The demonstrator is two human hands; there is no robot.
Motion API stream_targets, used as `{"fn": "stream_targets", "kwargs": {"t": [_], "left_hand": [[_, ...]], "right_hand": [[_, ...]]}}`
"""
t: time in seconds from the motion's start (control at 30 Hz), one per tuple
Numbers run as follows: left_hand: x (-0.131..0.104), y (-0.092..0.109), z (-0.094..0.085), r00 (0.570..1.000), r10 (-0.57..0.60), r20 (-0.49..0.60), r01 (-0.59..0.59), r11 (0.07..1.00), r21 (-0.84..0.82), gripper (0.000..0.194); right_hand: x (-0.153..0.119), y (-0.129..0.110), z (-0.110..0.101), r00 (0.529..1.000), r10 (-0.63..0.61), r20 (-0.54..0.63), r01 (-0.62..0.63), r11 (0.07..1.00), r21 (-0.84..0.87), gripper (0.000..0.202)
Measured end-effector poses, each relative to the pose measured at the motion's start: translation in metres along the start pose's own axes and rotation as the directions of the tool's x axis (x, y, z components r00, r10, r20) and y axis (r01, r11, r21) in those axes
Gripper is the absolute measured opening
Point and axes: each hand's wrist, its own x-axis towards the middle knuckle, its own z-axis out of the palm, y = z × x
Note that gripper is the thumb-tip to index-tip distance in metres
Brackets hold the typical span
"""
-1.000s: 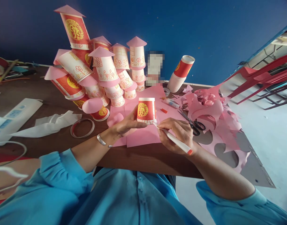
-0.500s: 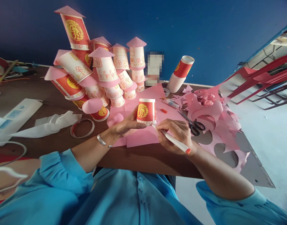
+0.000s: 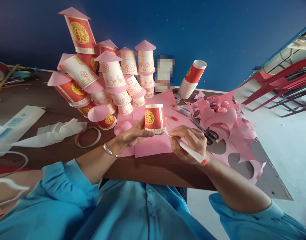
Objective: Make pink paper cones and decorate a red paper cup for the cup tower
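Note:
My left hand (image 3: 136,134) is closed around a red paper cup (image 3: 154,118) with a gold round emblem, held upside down above pink paper (image 3: 153,146). Short drawn strokes run along the white band at the cup's lower edge. Pinched in my right hand (image 3: 190,141) is a white marker (image 3: 191,152) with an orange-red end. Its tip meets the lower right of the cup, by the white seam strip. An orange-red marker cap (image 3: 174,118) lies on the pink sheet just beyond.
Decorated paper-cup towers (image 3: 113,76) with pink cone roofs stand at the back left. Tape (image 3: 88,137) and a power strip (image 3: 15,128) lie left. Rightward are scissors (image 3: 206,132), pink scraps (image 3: 218,113), a glue stick (image 3: 182,110), a cup stack (image 3: 190,81) and a red chair (image 3: 280,80).
The cup in my left hand has turned slightly and shifted a little left. My right hand and the marker have moved slightly right, with the tip still at the lower edge.

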Motion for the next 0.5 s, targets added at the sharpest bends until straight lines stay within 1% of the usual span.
{"fn": "stream_targets", "kwargs": {"t": [0.27,0.4,0.5], "left_hand": [[-0.0010,0.0068,0.0050,0.999,-0.018,-0.045,0.019,1.000,0.013,0.050],[-0.0012,0.0068,0.0061,0.997,-0.028,-0.065,0.029,0.999,0.025,0.052],[-0.0005,0.0072,0.0070,0.998,-0.018,-0.061,0.021,0.999,0.040,0.046]], "right_hand": [[0.0002,-0.0006,0.0001,0.999,0.014,0.040,-0.015,0.999,0.037,0.017],[0.0001,-0.0015,-0.0004,0.998,0.025,0.057,-0.029,0.998,0.060,0.018],[0.0003,-0.0012,-0.0012,0.999,0.015,0.045,-0.018,0.996,0.082,0.020]]}}
